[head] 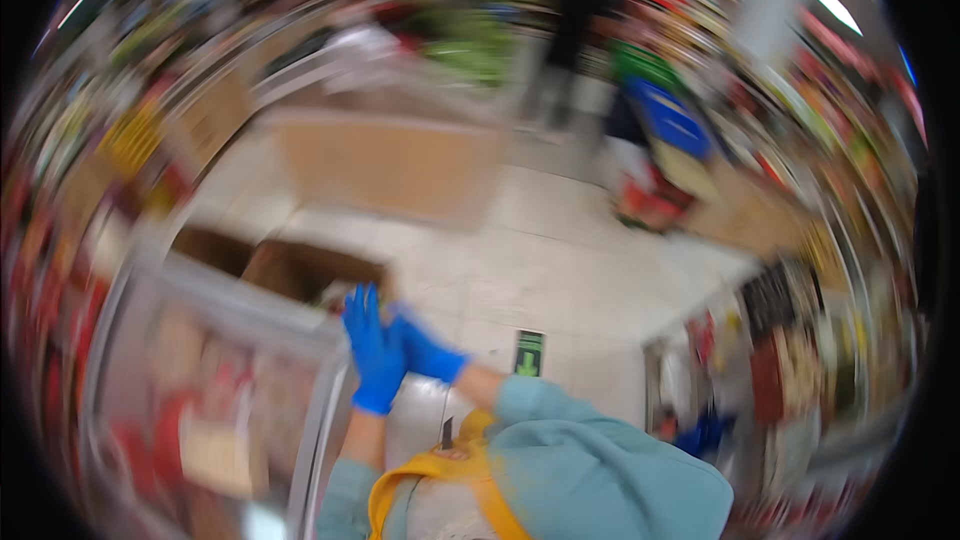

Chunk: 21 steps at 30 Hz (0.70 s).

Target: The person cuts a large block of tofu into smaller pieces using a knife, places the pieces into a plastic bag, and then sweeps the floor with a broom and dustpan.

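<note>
Both hands wear blue gloves and meet palm to palm in front of the body. My left hand has its fingers extended upward, beside the corner of a glass-topped display case. Against it, from the right, lies my right hand, its fingers partly hidden and blurred. No object shows between them. Just beyond the fingertips stand open cardboard boxes, with something pale and green in the nearer one.
A large brown stand or box topped with green produce is ahead. Behind it a person in dark clothes stands in the aisle. Blue and green crates are at the right, near packed shelves. A green arrow sign marks the tiled floor.
</note>
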Each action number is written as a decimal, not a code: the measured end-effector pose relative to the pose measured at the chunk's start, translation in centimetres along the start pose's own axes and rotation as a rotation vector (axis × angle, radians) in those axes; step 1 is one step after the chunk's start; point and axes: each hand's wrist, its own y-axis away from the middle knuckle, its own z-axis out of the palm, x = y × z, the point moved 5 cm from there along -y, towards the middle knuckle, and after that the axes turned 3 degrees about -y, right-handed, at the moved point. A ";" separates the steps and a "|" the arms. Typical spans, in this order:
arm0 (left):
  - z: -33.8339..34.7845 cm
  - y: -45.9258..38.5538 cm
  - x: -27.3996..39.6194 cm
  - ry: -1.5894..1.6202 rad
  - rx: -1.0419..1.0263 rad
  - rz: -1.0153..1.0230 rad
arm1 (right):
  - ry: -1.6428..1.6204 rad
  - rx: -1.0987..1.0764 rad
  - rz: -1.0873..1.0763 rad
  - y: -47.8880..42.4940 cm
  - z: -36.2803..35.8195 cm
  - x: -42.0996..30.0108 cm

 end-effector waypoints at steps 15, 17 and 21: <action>41.9 -11.0 12.5 -0.244 -0.462 0.315 | -0.222 0.104 -0.533 23.4 -18.6 -38.6; 44.1 -14.5 -1.8 -0.181 -0.411 0.014 | -0.301 0.170 -0.706 27.7 -22.6 -46.6; 55.5 -23.3 0.5 -0.219 -0.472 -0.017 | -0.275 0.422 -0.769 33.9 -34.2 -59.7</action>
